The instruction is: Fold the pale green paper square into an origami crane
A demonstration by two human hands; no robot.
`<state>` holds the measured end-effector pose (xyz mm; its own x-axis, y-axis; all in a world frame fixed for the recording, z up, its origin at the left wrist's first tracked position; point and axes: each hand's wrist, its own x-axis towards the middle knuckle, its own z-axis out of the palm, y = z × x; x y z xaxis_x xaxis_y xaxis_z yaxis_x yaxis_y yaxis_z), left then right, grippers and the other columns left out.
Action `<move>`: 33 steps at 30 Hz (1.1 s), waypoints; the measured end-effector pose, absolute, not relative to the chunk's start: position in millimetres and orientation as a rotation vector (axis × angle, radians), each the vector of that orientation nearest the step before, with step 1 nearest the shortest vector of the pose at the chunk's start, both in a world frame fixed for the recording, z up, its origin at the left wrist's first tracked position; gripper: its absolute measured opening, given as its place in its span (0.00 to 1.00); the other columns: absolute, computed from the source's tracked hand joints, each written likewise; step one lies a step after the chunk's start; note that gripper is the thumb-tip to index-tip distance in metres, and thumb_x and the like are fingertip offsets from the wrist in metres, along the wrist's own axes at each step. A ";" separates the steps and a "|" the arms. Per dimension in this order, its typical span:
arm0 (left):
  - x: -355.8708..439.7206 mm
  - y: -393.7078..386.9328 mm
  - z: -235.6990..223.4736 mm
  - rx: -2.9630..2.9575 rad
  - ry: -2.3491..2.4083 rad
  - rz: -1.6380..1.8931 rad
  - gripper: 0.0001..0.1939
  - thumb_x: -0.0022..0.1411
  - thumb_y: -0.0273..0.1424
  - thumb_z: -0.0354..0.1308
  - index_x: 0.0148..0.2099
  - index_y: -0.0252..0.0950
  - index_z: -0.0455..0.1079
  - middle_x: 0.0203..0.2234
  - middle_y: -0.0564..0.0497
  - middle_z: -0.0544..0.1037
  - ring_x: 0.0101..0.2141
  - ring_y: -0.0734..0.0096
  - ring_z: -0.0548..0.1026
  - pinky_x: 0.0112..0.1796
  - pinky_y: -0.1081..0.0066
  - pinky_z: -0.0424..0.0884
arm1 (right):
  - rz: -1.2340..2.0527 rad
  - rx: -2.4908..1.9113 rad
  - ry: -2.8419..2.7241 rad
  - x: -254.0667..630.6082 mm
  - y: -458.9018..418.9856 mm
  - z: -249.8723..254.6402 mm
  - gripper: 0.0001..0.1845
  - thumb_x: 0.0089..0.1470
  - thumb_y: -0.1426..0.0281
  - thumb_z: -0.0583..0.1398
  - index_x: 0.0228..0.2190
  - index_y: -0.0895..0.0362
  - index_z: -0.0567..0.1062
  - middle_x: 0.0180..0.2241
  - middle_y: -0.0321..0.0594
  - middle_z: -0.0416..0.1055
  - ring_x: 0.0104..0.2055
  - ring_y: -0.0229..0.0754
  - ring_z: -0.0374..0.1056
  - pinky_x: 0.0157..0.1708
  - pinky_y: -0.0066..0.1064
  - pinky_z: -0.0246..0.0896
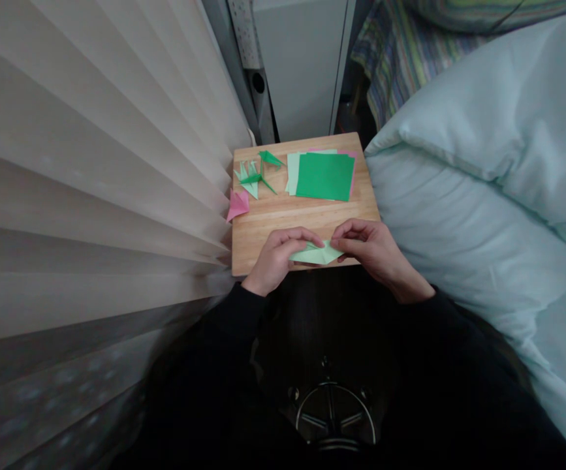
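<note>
A pale green sheet of origami paper [318,254], partly folded, is held between both hands near the front edge of the small wooden table [273,222]. My left hand [281,253] grips its left end, fingers along the top and thumb on the near face. At the other end, my right hand [368,248] pinches the paper between thumb and fingers. Some of the paper is hidden by the fingers. Beyond the hands lies a stack of square paper [325,177], dark green on top, with pale green and pink edges showing.
Folded paper pieces lie at the table's left: a dark green one [271,158], a pale green one [249,185] and a pink one [238,205] at the edge. A pleated curtain [165,196] borders the left side, pale blue bedding [439,196] the right. Behind stands a white cabinet [305,65].
</note>
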<state>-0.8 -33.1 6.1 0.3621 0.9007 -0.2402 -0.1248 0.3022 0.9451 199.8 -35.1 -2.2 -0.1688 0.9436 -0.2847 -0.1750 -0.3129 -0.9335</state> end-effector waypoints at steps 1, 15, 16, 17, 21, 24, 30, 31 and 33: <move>-0.5 -33.2 6.4 1.025 0.944 0.838 0.08 0.58 0.33 0.63 0.34 0.33 0.80 0.29 0.50 0.79 0.29 0.72 0.74 0.32 0.72 0.70 | 1.622 -1.197 -0.995 199.6 -35.1 -2.3 0.18 0.35 0.61 0.78 0.23 0.57 0.79 0.24 0.34 0.74 0.26 0.34 0.69 0.25 0.27 0.72; 1.0 -32.8 1.8 1.093 0.998 0.800 0.19 0.55 0.41 0.73 0.45 0.34 0.81 0.35 0.47 0.84 0.31 0.70 0.78 0.36 0.70 0.73 | 1.634 -1.114 -0.982 200.8 -36.3 -3.1 0.16 0.36 0.66 0.78 0.24 0.56 0.78 0.25 0.33 0.75 0.27 0.35 0.70 0.31 0.30 0.71; 1.1 -32.7 1.8 1.096 1.007 0.803 0.19 0.55 0.41 0.73 0.44 0.34 0.82 0.35 0.47 0.84 0.32 0.70 0.78 0.37 0.70 0.74 | 1.630 -1.116 -0.986 200.6 -36.4 -3.1 0.16 0.36 0.65 0.78 0.24 0.56 0.78 0.25 0.33 0.75 0.28 0.35 0.70 0.31 0.30 0.70; 1.2 -32.5 1.9 1.097 1.014 0.803 0.18 0.55 0.41 0.73 0.44 0.34 0.82 0.35 0.47 0.84 0.32 0.69 0.78 0.38 0.69 0.74 | 1.626 -1.117 -0.990 200.4 -36.5 -3.3 0.16 0.37 0.65 0.77 0.24 0.55 0.78 0.25 0.33 0.75 0.28 0.36 0.70 0.32 0.31 0.70; 1.1 -31.8 1.5 1.104 1.022 0.808 0.18 0.54 0.42 0.72 0.43 0.35 0.83 0.34 0.47 0.84 0.33 0.67 0.79 0.39 0.67 0.75 | 1.628 -1.115 -0.986 200.1 -36.9 -3.8 0.16 0.37 0.64 0.77 0.25 0.55 0.78 0.26 0.33 0.75 0.29 0.37 0.70 0.33 0.32 0.70; 1.0 -31.8 0.4 1.126 1.027 0.817 0.16 0.55 0.41 0.72 0.42 0.35 0.84 0.33 0.47 0.84 0.33 0.67 0.79 0.40 0.68 0.74 | 1.625 -1.114 -0.989 200.6 -36.9 -4.0 0.16 0.37 0.64 0.77 0.25 0.55 0.78 0.26 0.33 0.75 0.29 0.36 0.69 0.34 0.33 0.69; 1.8 -31.3 -3.9 1.112 1.036 0.838 0.13 0.57 0.40 0.71 0.39 0.35 0.84 0.34 0.47 0.84 0.32 0.69 0.77 0.39 0.69 0.72 | 1.578 -1.136 -1.049 200.7 -36.5 -9.1 0.13 0.39 0.67 0.76 0.26 0.55 0.79 0.27 0.33 0.75 0.30 0.36 0.69 0.36 0.32 0.67; 2.0 -30.9 -4.3 1.125 1.057 0.842 0.13 0.56 0.39 0.71 0.38 0.35 0.84 0.33 0.47 0.84 0.32 0.69 0.76 0.39 0.69 0.71 | 1.565 -1.149 -1.057 200.3 -36.3 -10.8 0.14 0.38 0.68 0.76 0.26 0.55 0.78 0.28 0.33 0.75 0.30 0.36 0.69 0.35 0.32 0.66; 2.3 -30.1 -4.7 1.146 1.097 0.848 0.12 0.54 0.38 0.72 0.36 0.34 0.83 0.32 0.48 0.83 0.32 0.70 0.76 0.38 0.70 0.70 | 1.531 -1.173 -1.071 199.4 -35.9 -14.2 0.14 0.37 0.68 0.76 0.27 0.56 0.78 0.28 0.33 0.75 0.30 0.36 0.68 0.34 0.32 0.66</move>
